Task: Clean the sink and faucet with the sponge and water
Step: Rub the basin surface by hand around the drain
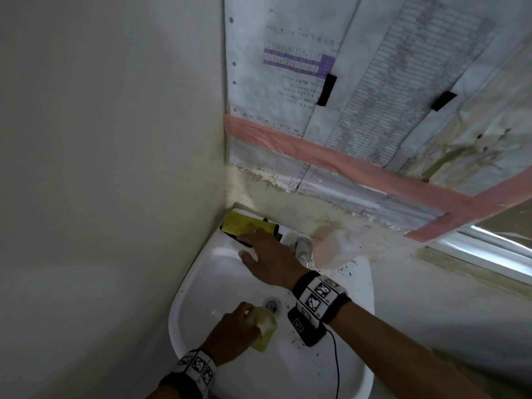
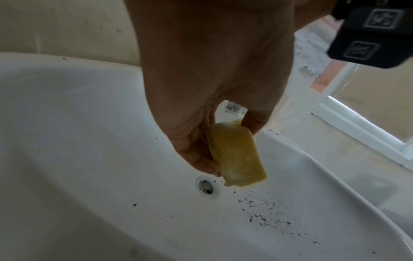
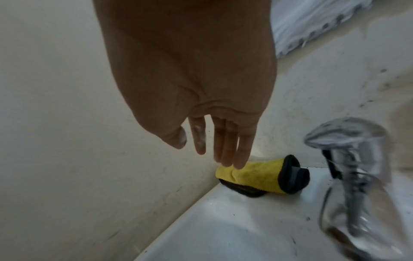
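Note:
A white corner sink (image 1: 201, 272) (image 2: 89, 123) (image 3: 223, 220) holds black specks around its drain (image 1: 271, 304) (image 2: 206, 186). My left hand (image 1: 239, 326) (image 2: 225, 151) pinches a soapy yellow sponge (image 1: 263, 328) (image 2: 236, 155) just above the drain. My right hand (image 1: 259, 251) (image 3: 210, 150) reaches with straight fingers toward a folded yellow-and-black cloth (image 1: 244, 223) (image 3: 263, 178) on the sink's back left corner; its fingertips hover at the cloth's near edge, holding nothing. The chrome faucet (image 1: 302, 249) (image 3: 350, 176) stands to the right of that hand.
Walls close in on the left and behind the sink. A crumpled white bag (image 1: 336, 246) sits right of the faucet. Papers and pink tape (image 1: 345, 162) cover the back wall. A window frame (image 1: 489, 249) lies at the right. A cable (image 1: 335, 364) hangs from my right wrist.

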